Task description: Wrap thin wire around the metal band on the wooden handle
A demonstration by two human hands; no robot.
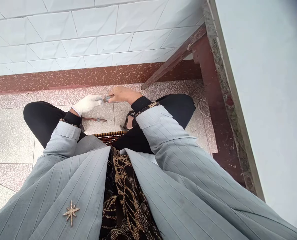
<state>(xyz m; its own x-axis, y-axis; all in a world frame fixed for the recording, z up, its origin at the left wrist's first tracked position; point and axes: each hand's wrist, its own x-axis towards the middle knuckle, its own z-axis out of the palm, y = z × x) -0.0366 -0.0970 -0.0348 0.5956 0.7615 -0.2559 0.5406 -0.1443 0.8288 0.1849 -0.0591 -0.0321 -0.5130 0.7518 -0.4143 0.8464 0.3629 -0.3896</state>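
Observation:
My left hand (88, 104) wears a white glove and is closed round one end of a short grey metal rod (108, 98). My bare right hand (123, 94) grips the other end of the same rod, fingers curled over it. Both hands meet low over the tiled floor, in front of my knees. A thin reddish-brown rod (95, 119) lies flat on the floor just below my left hand. I sit with bent legs in black trousers, grey pinstriped sleeves reaching forward.
A woven basket rim (110, 136) shows between my legs. A sandal (127, 122) is on my right foot. A white tiled wall with a red-brown skirting (83, 77) stands ahead. A slanted wooden plank (173, 60) and a stone ledge (220, 73) are at right.

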